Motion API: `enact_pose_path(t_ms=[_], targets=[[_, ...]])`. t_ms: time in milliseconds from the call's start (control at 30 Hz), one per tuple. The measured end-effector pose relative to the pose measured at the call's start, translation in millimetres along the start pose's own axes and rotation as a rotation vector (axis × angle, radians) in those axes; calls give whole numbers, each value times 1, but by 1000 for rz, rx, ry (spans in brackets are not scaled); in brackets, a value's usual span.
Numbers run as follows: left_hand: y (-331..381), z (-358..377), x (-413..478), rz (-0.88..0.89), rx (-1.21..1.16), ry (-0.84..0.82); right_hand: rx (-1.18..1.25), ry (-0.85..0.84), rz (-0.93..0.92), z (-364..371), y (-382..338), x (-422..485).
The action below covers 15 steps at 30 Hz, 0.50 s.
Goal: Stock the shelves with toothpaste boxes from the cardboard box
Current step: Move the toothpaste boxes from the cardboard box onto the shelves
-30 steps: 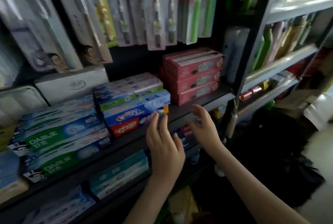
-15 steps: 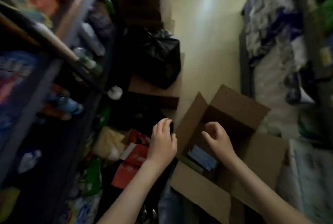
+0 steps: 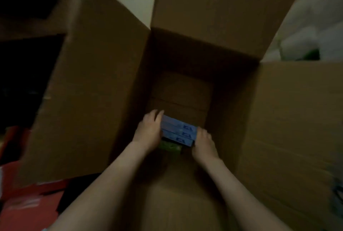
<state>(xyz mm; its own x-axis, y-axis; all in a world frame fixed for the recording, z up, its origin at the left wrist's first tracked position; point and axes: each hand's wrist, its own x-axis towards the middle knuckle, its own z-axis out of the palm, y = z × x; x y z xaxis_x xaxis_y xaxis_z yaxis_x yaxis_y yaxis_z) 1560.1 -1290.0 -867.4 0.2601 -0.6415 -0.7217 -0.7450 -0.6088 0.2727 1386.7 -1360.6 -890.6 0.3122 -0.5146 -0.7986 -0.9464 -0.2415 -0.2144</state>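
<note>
At my 8 o'clock, outside the carton, lie some red packs (image 3: 27, 203), blurred and none of my concern. The left flap (image 3: 92, 91) of the cardboard box (image 3: 185, 54) stands open, as do the others, so I have a free reach down inside.

My left hand (image 3: 148, 132) is at the bottom of the carton. Its fingers are fairly straight and point toward 12 o'clock, and they lie flat against the left ends of the blue toothpaste boxes (image 3: 178, 132). My thumb is hidden, so I cannot tell whether it hooks underneath.

The stock lies on the 6 o'clock side of the carton floor. I count three blue boxes packed long side to long side, running from 9 to 3 o'clock, with a green box (image 3: 169, 147) just beside them at 6 o'clock, half in shadow. The floor toward 12 o'clock is bare cardboard.

My right hand (image 3: 203, 144) is at the right ends, with its fingers bent down over them, so the bundle sits squeezed between my two hands. The right flap (image 3: 297, 119) lies out at 3 o'clock.

I judge these cartons to be light, thin-walled and smooth. They should be stiff lengthwise but easy to dent on the broad faces. Pressing on the ends is the sound hold, because the force runs along their length. The middle box has nothing under it, though, so I think I should press evenly and lift the row level, or it may slip out.
</note>
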Motion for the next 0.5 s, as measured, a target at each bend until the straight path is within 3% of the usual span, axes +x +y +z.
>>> enact_pose_path(t_ms=[233,500], targets=[[-22,80,67,-116,29,-113,-505,-180,15,59,31,121],[-38,93,95,-157,39,-101,-624,-282,-88,84,34,167]])
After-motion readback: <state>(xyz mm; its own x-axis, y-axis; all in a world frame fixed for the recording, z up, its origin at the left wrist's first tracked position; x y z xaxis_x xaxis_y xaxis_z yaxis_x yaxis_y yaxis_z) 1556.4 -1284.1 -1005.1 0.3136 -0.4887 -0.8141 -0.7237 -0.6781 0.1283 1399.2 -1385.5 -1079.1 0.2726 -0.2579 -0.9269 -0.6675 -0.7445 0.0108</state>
